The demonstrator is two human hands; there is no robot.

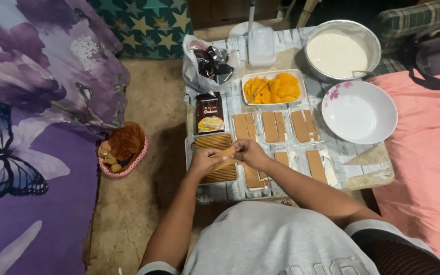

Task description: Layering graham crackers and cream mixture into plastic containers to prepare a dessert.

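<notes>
At a low table (367, 175) set between a purple floral bedspread (31, 127) and a pink sheet (429, 158): gripping one flat brown cracker (225, 155) with both hands above a tray of stacked crackers (216, 145), the left hand (204, 162) pinching its near end between thumb and fingers, the right hand (249, 153) closing on its far end. Lying just beside, six clear rectangular tubs (276, 127) lined with cracker pieces, some showing white cream. Standing behind them, a tray of sliced mango (273, 87), a dark cracker packet (209, 113), a plastic bag (207, 63), a metal bowl of white cream (338, 53) and an empty white bowl (360, 112). Resting on the floor at left, a small pink-rimmed basket (123, 150).
</notes>
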